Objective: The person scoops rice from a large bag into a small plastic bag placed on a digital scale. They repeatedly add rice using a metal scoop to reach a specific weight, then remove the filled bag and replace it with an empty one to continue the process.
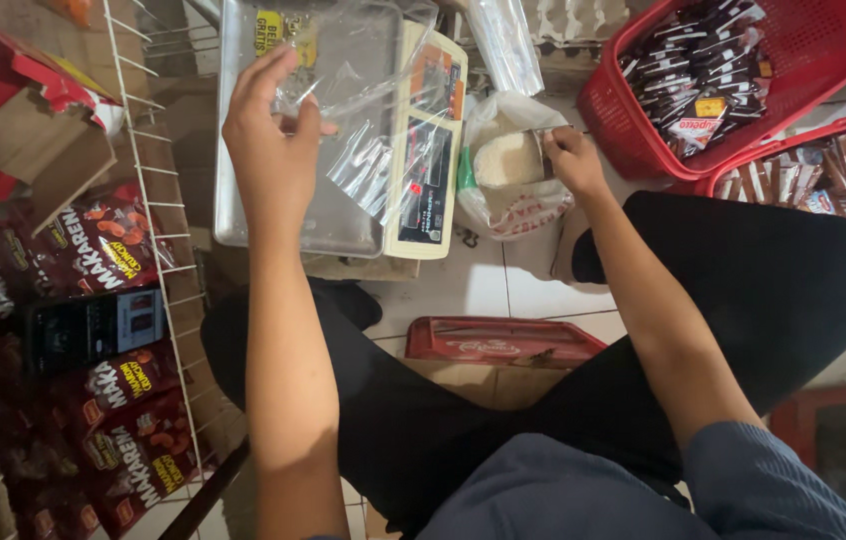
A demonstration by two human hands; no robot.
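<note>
My left hand (271,150) pinches a flimsy clear bag (363,110) over the scale (343,215), my right hand (571,158) grips the rice sack (508,170); slack plastic risks spillage

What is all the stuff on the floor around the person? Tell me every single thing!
Weighing scale: one, cream with a silver pan, on the floor ahead.
Clear plastic bag: one, see-through, over the scale pan, pinched by the left hand.
Sack of white grains: one, white, right of the scale.
Red baskets: two, top right, full of dark snack sachets.
Red snack packets: many, on the wire rack at left.
Phone: one, black, lying on those packets.
Red tin: one, between the knees.
Egg tray: one, grey, top edge.
Left hand: holds the clear bag.
Right hand: reaches into the sack.
</note>
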